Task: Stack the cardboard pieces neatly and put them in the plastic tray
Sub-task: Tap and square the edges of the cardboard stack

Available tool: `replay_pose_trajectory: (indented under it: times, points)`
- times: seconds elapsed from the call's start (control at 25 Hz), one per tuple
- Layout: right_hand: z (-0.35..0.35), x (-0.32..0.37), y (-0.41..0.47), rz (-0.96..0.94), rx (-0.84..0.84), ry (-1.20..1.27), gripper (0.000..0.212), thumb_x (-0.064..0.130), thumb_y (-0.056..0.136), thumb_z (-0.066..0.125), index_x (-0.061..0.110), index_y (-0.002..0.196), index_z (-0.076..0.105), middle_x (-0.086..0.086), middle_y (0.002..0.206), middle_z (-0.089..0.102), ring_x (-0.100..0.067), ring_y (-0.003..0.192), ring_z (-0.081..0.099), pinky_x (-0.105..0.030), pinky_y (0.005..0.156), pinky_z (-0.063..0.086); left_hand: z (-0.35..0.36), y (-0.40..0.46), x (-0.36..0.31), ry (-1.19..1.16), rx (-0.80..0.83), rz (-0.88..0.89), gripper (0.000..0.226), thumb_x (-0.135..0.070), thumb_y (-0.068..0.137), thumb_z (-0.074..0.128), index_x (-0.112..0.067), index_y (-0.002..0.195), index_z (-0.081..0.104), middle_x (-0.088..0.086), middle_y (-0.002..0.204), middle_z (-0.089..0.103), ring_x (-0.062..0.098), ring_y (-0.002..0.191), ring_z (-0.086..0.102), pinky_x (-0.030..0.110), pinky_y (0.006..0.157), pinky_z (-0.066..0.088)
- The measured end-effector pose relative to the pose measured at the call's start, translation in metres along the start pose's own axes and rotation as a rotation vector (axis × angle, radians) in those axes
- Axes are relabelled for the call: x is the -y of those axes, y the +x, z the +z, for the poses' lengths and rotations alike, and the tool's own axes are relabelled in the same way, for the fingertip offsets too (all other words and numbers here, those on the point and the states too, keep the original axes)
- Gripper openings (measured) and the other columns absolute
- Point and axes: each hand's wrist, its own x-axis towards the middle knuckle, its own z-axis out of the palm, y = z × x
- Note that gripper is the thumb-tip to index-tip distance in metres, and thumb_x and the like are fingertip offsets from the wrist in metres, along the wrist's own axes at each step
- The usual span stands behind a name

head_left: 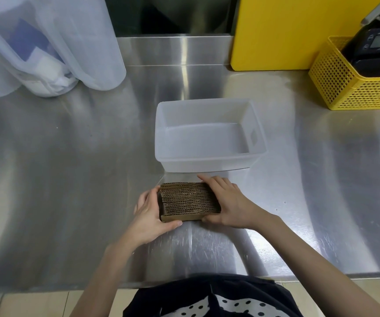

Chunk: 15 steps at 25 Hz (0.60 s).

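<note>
A pack of several brown corrugated cardboard pieces [189, 200] stands on edge on the steel counter, pressed together with the fluted edges facing up. My left hand [149, 215] clasps its left end, thumb on the near face. My right hand [226, 201] presses against its right end, fingers reaching over the far corner. Just beyond the pack sits the translucent white plastic tray [209, 159], with nothing inside it.
Large frosted plastic containers [54, 42] stand at the back left. A yellow board [294, 30] leans on the back wall, and a yellow mesh basket [355, 88] with a black device stands at the back right. The counter's front edge [184, 282] is close to my body.
</note>
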Motion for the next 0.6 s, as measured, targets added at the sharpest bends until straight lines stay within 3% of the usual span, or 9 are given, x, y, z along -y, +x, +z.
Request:
replay_pose_trajectory:
  times: [0.24, 0.48, 0.6]
  points:
    - [0.001, -0.009, -0.007, 0.021, 0.007, 0.050, 0.101, 0.033, 0.069, 0.073, 0.023, 0.143, 0.006, -0.006, 0.136, 0.037, -0.021, 0.126, 0.035, -0.034, 0.109, 0.024, -0.001, 0.002, -0.003, -0.037, -0.025, 0.138, 0.117, -0.030, 0.063, 0.077, -0.023, 0.139, -0.011, -0.006, 0.148, 0.023, 0.014, 0.133, 0.015, 0.033, 0.111, 0.011]
    - [0.004, -0.023, -0.013, 0.060, -0.007, 0.057, 0.106, 0.035, 0.067, 0.073, 0.018, 0.144, 0.002, -0.009, 0.151, 0.025, -0.023, 0.141, 0.021, -0.043, 0.116, 0.022, 0.007, 0.005, -0.004, -0.061, -0.019, 0.138, 0.115, -0.029, 0.064, 0.076, -0.022, 0.139, -0.011, -0.006, 0.148, 0.022, 0.011, 0.131, 0.016, 0.033, 0.113, 0.009]
    - [0.011, -0.022, -0.013, 0.066, -0.026, 0.098, 0.102, 0.031, 0.070, 0.072, 0.013, 0.143, 0.004, -0.008, 0.151, 0.026, -0.022, 0.140, 0.025, -0.041, 0.115, 0.023, 0.010, 0.007, -0.007, -0.106, -0.043, 0.117, 0.115, -0.027, 0.063, 0.077, -0.023, 0.139, -0.009, -0.006, 0.146, 0.024, 0.013, 0.133, 0.016, 0.032, 0.112, 0.009]
